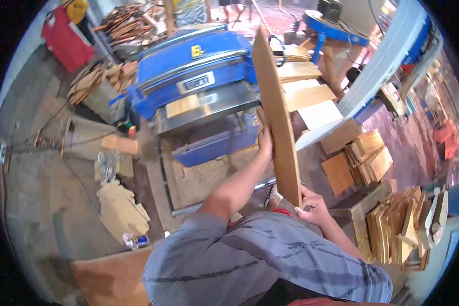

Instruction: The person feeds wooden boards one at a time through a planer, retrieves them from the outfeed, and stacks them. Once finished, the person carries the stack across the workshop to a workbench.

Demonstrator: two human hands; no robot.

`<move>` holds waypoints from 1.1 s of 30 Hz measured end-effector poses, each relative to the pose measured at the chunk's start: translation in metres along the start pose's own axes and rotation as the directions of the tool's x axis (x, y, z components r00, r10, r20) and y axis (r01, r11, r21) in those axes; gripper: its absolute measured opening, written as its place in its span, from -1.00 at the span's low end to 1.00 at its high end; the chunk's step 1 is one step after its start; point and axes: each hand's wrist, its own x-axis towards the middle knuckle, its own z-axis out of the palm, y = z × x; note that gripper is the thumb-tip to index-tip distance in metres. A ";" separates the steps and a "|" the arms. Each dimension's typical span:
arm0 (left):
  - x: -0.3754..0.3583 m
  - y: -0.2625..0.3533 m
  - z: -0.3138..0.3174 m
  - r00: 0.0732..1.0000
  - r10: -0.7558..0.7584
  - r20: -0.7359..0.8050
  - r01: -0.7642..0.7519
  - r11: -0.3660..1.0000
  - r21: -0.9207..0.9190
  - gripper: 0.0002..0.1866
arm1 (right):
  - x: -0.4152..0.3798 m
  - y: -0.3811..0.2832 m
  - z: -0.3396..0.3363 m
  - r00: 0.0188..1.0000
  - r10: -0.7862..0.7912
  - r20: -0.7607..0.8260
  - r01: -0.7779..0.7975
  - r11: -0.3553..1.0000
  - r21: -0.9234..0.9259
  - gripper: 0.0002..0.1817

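Note:
A long wooden board point(278, 117) stands on edge in front of my body, its narrow side towards me. My left hand point(265, 141) grips it at mid-length from the left side. Near the board's close end, my right hand point(311, 205) holds it from the right, thumb against the edge. Left of the board stands a blue machine point(188, 71) with a dark metal bed point(224, 102). On that bed lies a short light piece of wood point(183, 105). Some of the left fingers are hidden behind the board.
Stacked flat boards point(311, 97) lie beyond the held board. Wood pieces point(362, 158) sit on the floor to the right, near a crate of upright boards point(398, 224). A pale post point(382, 61) rises at right. A can point(134, 240) and cables point(76, 176) lie on the left.

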 end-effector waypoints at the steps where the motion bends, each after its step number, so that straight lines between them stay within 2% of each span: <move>1: -0.041 0.042 0.000 0.985 0.002 0.171 0.034 0.977 -0.210 -0.28 | 0.004 -0.008 0.013 0.997 -0.071 0.006 0.071 0.997 -0.014 -0.76; 2: -0.018 0.022 -0.027 0.973 0.061 0.221 0.011 0.950 -0.311 -0.40 | 0.008 -0.015 0.025 0.990 -0.143 0.010 0.143 0.989 -0.026 -0.67; 3: 0.026 -0.012 -0.062 0.831 0.236 0.505 0.078 0.848 -0.525 -0.46 | 0.011 -0.017 0.037 0.988 -0.153 0.032 0.154 0.988 -0.016 -0.67; 4: 0.054 -0.034 -0.087 0.586 0.450 0.674 0.219 0.713 -0.666 -0.52 | 0.015 -0.015 0.050 0.993 -0.091 0.075 0.099 0.990 -0.100 -0.57; 5: 0.043 -0.027 -0.091 0.524 0.530 0.667 0.276 0.635 -0.722 -0.58 | 0.020 -0.012 0.062 0.993 -0.028 0.112 0.048 0.981 -0.188 -0.47; 6: 0.036 -0.017 -0.098 0.380 0.594 0.709 0.332 0.628 -0.704 -0.55 | 0.030 -0.006 0.073 0.990 -0.034 0.137 0.059 0.981 -0.185 -0.47; 8: -0.009 -0.005 -0.122 0.531 0.463 0.710 0.400 0.601 -0.692 -0.56 | 0.052 0.005 0.092 0.947 -0.217 0.239 0.302 0.855 -0.421 -0.23; 9: -0.045 0.010 -0.133 0.576 0.411 0.707 0.410 0.603 -0.685 -0.48 | 0.059 0.003 0.101 0.893 -0.320 0.318 0.435 0.796 -0.421 -0.13; 10: -0.070 0.017 -0.147 0.587 0.416 0.694 0.399 0.597 -0.696 -0.48 | 0.061 0.001 0.110 0.888 -0.319 0.331 0.440 0.799 -0.410 -0.13; 12: -0.114 0.027 -0.174 0.795 0.251 0.551 0.242 0.702 -0.669 -0.45 | 0.063 0.001 0.129 0.878 -0.173 0.446 0.430 0.692 -0.580 -0.15; 13: -0.133 0.027 -0.189 0.878 0.167 0.449 0.179 0.755 -0.631 -0.44 | 0.062 0.008 0.139 0.893 -0.150 0.424 0.370 0.782 -0.502 -0.12; 14: -0.149 0.028 -0.203 0.939 0.091 0.333 0.127 0.806 -0.579 -0.43 | 0.059 0.014 0.149 0.890 -0.147 0.432 0.369 0.788 -0.493 -0.12; 16: -0.171 0.036 -0.229 0.997 -0.030 0.072 0.059 0.895 -0.441 -0.41 | 0.055 0.021 0.167 0.869 -0.032 0.493 0.383 0.676 -0.630 -0.11; 17: -0.178 0.036 -0.248 0.997 -0.038 0.067 0.064 0.895 -0.442 -0.41 | 0.053 0.021 0.174 0.863 -0.017 0.505 0.385 0.670 -0.635 -0.13; 19: -0.188 0.037 -0.278 0.963 0.027 0.268 0.156 0.755 -0.637 -0.35 | 0.051 0.018 0.183 0.854 0.005 0.521 0.396 0.643 -0.656 -0.18; 20: -0.191 0.035 -0.282 0.964 0.027 0.264 0.155 0.753 -0.640 -0.35 | 0.052 0.017 0.188 0.847 0.021 0.532 0.410 0.610 -0.678 -0.22; 22: -0.199 0.030 -0.288 0.996 -0.006 0.087 0.040 0.920 -0.390 -0.40 | 0.054 0.020 0.196 0.839 0.010 0.544 0.444 0.566 -0.694 -0.25; 23: -0.204 0.027 -0.290 0.996 -0.009 0.085 0.041 0.920 -0.390 -0.40 | 0.055 0.023 0.200 0.834 -0.001 0.552 0.473 0.518 -0.713 -0.27; 25: -0.208 0.021 -0.289 0.996 0.036 -0.087 -0.040 0.998 -0.056 -0.47 | 0.060 0.025 0.210 0.834 0.018 0.552 0.472 0.497 -0.728 -0.29; 26: -0.208 0.020 -0.290 0.996 0.035 -0.086 -0.040 0.997 -0.058 -0.47 | 0.063 0.025 0.215 0.834 0.035 0.551 0.472 0.474 -0.744 -0.30; 28: -0.206 0.024 -0.290 0.961 0.148 -0.233 -0.106 0.977 0.184 -0.47 | 0.069 0.026 0.225 0.834 0.046 0.550 0.474 0.450 -0.756 -0.31; 29: -0.204 0.028 -0.290 0.961 0.150 -0.231 -0.108 0.977 0.183 -0.47 | 0.073 0.027 0.230 0.835 0.056 0.548 0.475 0.431 -0.767 -0.31; 31: -0.203 0.037 -0.288 0.927 0.278 -0.253 -0.177 0.916 0.361 -0.36 | 0.080 0.030 0.237 0.835 0.046 0.548 0.488 0.399 -0.776 -0.33; 32: -0.203 0.041 -0.287 0.928 0.276 -0.252 -0.175 0.917 0.360 -0.36 | 0.083 0.032 0.240 0.835 0.039 0.550 0.499 0.370 -0.784 -0.35; 33: -0.206 0.043 -0.287 0.875 0.429 -0.222 -0.206 0.747 0.632 -0.28 | 0.085 0.035 0.243 0.834 0.050 0.550 0.494 0.375 -0.784 -0.35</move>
